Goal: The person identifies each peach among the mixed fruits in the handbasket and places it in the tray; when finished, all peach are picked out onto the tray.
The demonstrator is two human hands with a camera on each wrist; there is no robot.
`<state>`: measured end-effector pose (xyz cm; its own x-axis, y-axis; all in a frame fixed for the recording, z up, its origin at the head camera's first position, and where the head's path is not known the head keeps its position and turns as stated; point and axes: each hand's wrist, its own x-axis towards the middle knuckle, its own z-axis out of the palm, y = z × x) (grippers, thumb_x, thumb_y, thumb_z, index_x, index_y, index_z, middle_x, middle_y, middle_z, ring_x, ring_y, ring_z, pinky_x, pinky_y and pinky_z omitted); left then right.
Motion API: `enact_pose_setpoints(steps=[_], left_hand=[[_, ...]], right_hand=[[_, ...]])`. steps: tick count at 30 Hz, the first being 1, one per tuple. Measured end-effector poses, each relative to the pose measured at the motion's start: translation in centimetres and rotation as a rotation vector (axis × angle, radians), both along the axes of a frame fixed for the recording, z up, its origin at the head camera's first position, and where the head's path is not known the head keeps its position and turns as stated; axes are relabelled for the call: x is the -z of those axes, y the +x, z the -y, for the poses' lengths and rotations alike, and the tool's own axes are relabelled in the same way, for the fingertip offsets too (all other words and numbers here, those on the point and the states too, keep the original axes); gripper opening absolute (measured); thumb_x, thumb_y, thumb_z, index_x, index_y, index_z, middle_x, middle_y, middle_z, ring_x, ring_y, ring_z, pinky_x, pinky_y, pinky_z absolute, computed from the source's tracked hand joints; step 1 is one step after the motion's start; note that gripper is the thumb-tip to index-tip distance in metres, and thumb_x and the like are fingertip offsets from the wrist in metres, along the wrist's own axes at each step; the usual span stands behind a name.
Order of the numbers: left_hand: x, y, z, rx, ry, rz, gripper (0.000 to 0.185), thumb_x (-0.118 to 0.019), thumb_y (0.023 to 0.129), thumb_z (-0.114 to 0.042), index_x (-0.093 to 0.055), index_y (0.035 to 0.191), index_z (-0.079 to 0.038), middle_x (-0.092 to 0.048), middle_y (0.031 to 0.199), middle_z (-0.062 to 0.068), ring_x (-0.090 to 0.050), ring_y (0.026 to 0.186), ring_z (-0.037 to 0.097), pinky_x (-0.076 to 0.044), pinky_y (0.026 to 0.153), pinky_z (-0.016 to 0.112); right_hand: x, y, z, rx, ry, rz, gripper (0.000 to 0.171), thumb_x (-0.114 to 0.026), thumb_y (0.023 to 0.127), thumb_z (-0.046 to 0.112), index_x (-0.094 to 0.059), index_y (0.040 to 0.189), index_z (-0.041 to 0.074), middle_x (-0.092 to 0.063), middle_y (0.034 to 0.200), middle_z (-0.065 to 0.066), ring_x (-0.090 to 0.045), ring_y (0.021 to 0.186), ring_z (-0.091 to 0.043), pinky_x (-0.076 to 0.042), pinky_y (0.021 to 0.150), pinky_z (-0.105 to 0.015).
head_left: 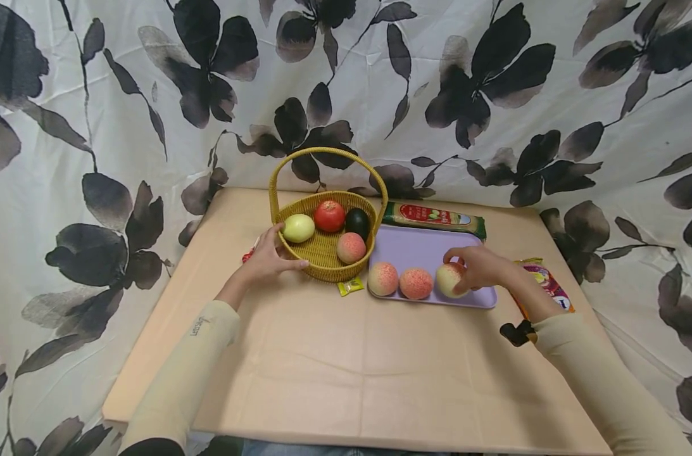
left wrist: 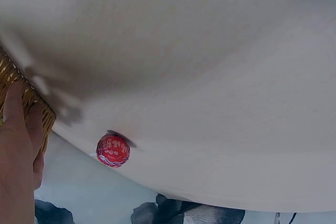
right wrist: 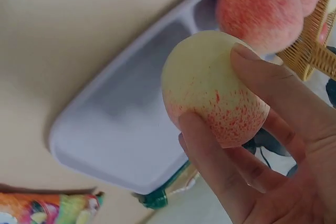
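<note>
My right hand [head_left: 475, 268] pinches a pale peach with red speckles [right wrist: 210, 90] between thumb and fingers. The peach is over the right part of a lilac tray [head_left: 402, 244]. Two pinker peaches, a left one [head_left: 383, 278] and a middle one [head_left: 416, 283], sit along the tray's front edge. My left hand [head_left: 268, 256] rests against the outer left side of a yellow woven basket [head_left: 323, 271], its fingers straight on the weave. Inside the basket are a pale yellow-green fruit [head_left: 298, 228], a round red fruit [head_left: 329, 216], a dark avocado-like fruit [head_left: 357, 221] and another peach [head_left: 351, 247].
Behind the tray lies a long green-and-red packet [head_left: 434, 218]. A colourful snack bag [head_left: 551, 285] is right of the tray, partly behind my forearm. A small yellow wrapper [head_left: 351, 287] lies before the basket. Left of it is a red round-wrapped sweet [left wrist: 113, 150]. Floral cloth [head_left: 380, 82] hangs behind the table.
</note>
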<state>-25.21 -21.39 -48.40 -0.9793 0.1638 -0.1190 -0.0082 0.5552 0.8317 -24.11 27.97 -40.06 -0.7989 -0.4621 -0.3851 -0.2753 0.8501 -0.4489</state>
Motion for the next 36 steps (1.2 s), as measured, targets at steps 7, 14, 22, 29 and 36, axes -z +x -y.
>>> enact_pose_setpoints(steps=[7,14,22,29,36], left_hand=[[0.0,0.0,0.0,-0.002,0.008,0.006,0.134,-0.092,0.072,-0.055,-0.008,0.167,-0.011,-0.013,0.167,0.023,-0.024,0.156,0.038,-0.025,0.129,0.052],[0.0,-0.1,-0.1,-0.005,0.018,-0.001,0.132,-0.093,0.073,-0.053,-0.01,0.166,-0.01,-0.014,0.166,0.024,-0.025,0.156,0.038,-0.025,0.129,0.051],[0.1,-0.1,0.0,0.003,0.016,-0.013,0.133,-0.093,0.072,-0.053,-0.01,0.166,-0.01,-0.013,0.167,0.025,-0.021,0.157,0.04,-0.023,0.13,0.052],[0.2,-0.1,0.1,0.008,0.029,-0.017,0.133,-0.093,0.072,-0.053,-0.009,0.166,-0.01,-0.012,0.167,0.025,-0.025,0.156,0.039,-0.025,0.129,0.052],[0.4,-0.2,-0.1,0.014,0.11,-0.008,0.132,-0.096,0.073,-0.042,-0.007,0.166,-0.008,-0.009,0.166,0.026,-0.034,0.154,0.037,-0.032,0.127,0.046]], right_hand=[[1.3,0.3,0.2,0.014,0.002,0.008,0.061,-0.092,0.078,0.019,-0.059,0.127,0.003,-0.063,0.102,-0.018,-0.061,0.074,-0.019,-0.055,0.06,-0.029],[1.8,0.3,0.6,0.036,0.029,-0.02,0.061,-0.092,0.077,0.021,-0.058,0.125,0.004,-0.065,0.1,-0.017,-0.063,0.075,-0.021,-0.054,0.061,-0.029],[2.2,0.4,1.0,0.041,0.051,-0.069,0.064,-0.093,0.076,0.02,-0.057,0.126,0.002,-0.064,0.102,-0.019,-0.063,0.08,-0.024,-0.053,0.065,-0.031],[2.4,0.7,1.1,0.01,0.095,-0.135,0.071,-0.095,0.073,0.023,-0.057,0.129,0.001,-0.065,0.105,-0.02,-0.06,0.096,-0.031,-0.052,0.083,-0.046],[2.2,0.8,0.9,0.01,0.093,-0.138,0.077,-0.095,0.073,0.024,-0.055,0.133,-0.002,-0.063,0.108,-0.023,-0.059,0.096,-0.032,-0.053,0.087,-0.051]])
